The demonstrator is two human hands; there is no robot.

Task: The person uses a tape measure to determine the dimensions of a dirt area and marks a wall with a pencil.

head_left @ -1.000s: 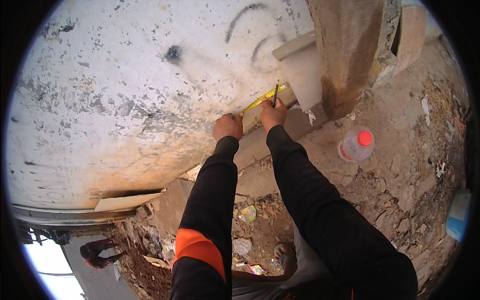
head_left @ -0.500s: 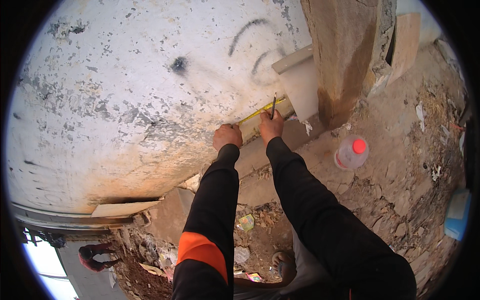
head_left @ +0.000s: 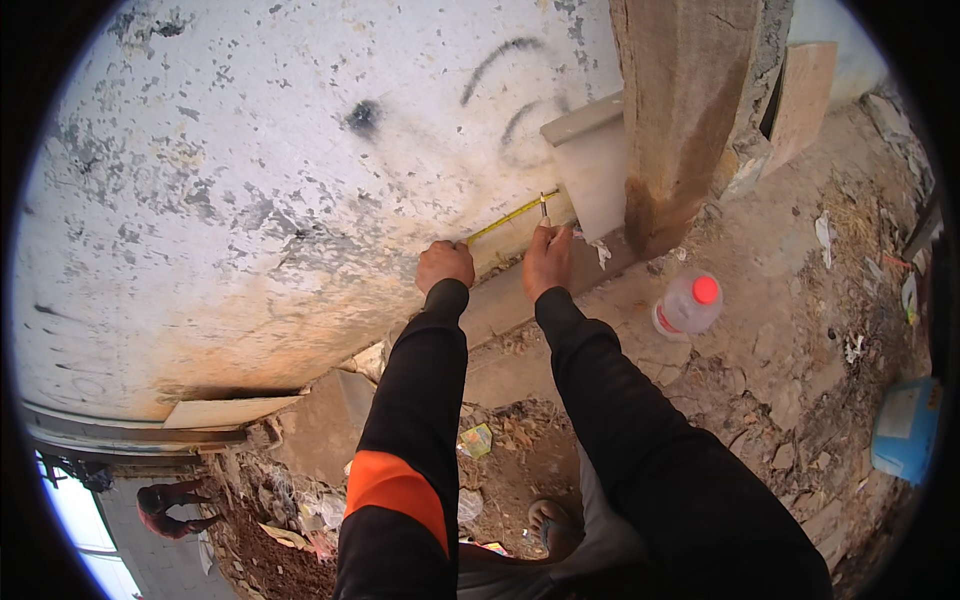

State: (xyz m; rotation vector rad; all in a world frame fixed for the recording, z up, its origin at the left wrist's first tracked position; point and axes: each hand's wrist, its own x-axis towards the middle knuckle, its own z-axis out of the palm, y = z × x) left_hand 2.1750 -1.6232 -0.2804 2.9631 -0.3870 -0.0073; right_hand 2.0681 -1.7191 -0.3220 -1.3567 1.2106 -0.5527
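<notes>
A yellow tape measure [head_left: 508, 218] is stretched low along the peeling white wall [head_left: 300, 150]. Its blade runs from my left hand [head_left: 445, 264], whose fingers are closed on it, up and right to near a leaning tile. The hand hides whatever lies inside it. My right hand [head_left: 548, 262] pinches a pencil [head_left: 544, 206], its upper end at the blade near the far end of the tape. Just right of there, a grey tile [head_left: 592, 170] leans against the wall beside a brown pillar [head_left: 685, 110].
A clear plastic bottle with a red cap [head_left: 690, 303] stands on the dirt floor to the right. Farther right is a blue container [head_left: 905, 430]. Litter and rubble lie around my feet. Another person [head_left: 172, 508] bends over at the lower left.
My right hand has turned the pencil more upright and lowered slightly below the tape. My left hand has shifted a little to the left, and the whole view has moved slightly.
</notes>
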